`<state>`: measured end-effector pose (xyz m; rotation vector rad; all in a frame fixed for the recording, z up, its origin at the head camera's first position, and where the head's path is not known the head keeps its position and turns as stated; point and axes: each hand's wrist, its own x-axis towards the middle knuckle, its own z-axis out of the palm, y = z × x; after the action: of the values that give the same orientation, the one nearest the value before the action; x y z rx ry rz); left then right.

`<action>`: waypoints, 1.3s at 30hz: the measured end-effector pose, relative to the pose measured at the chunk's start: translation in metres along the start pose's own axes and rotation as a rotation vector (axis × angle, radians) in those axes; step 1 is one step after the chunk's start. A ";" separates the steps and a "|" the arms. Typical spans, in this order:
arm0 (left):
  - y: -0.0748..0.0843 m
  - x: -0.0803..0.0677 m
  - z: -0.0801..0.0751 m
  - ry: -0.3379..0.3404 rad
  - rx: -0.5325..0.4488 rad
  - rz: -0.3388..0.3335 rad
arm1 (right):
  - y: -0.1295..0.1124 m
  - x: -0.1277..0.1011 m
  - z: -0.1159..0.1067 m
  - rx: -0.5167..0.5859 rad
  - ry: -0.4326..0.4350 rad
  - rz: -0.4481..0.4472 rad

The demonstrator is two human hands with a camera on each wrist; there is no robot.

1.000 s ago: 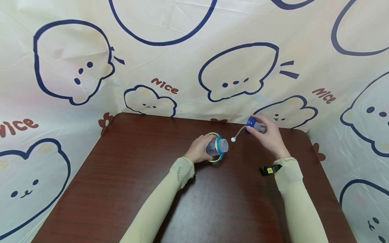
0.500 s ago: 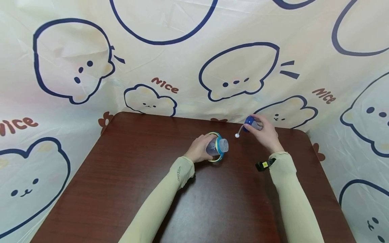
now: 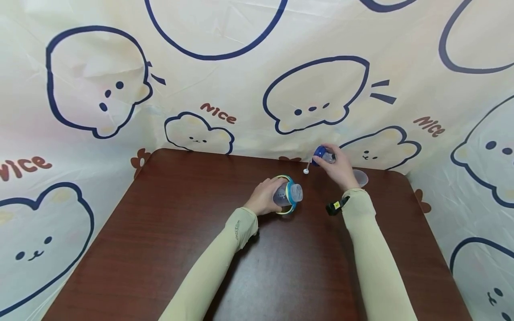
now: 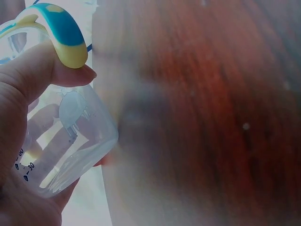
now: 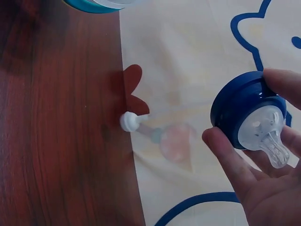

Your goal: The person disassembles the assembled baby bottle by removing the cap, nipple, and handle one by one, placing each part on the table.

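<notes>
My left hand [image 3: 263, 197] grips a clear baby bottle [image 3: 281, 196] tipped on its side above the table, its uncapped mouth facing right. Blue and yellow handles [image 4: 63, 33] ring its neck; measuring marks show on the wall in the left wrist view. Between thumb and fingers my right hand [image 3: 340, 168] holds a blue bottle collar [image 5: 235, 108] with a clear nipple [image 5: 268, 134]. From the collar's other side hangs a thin straw ending in a white weight [image 3: 306, 171]. The collar is apart from the bottle, up and to its right.
A clear dome-shaped cover [image 3: 360, 178] stands on the brown table [image 3: 180, 232] behind my right wrist. A cartoon-printed cloth [image 3: 249, 89] hangs along the table's back and sides.
My right hand has moved left and slightly up with the collar, nipple and straw, bringing the clear cover into sight. The left hand and bottle stay almost still.
</notes>
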<state>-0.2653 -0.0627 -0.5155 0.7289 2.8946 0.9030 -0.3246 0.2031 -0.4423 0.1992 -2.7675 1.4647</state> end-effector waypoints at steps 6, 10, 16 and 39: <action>0.000 0.000 -0.001 -0.008 -0.004 -0.007 | 0.002 0.008 0.009 -0.033 0.009 -0.011; 0.000 0.000 -0.001 -0.006 0.001 -0.008 | 0.003 0.006 0.011 -0.044 -0.001 -0.009; 0.001 0.000 -0.003 0.000 -0.003 -0.005 | 0.012 0.002 0.010 -0.053 -0.007 -0.001; 0.000 -0.001 -0.001 0.005 0.004 0.004 | 0.041 -0.003 0.008 -0.252 0.012 -0.039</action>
<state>-0.2646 -0.0639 -0.5147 0.7343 2.9006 0.9014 -0.3262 0.2197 -0.4807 0.2386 -2.8838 1.0913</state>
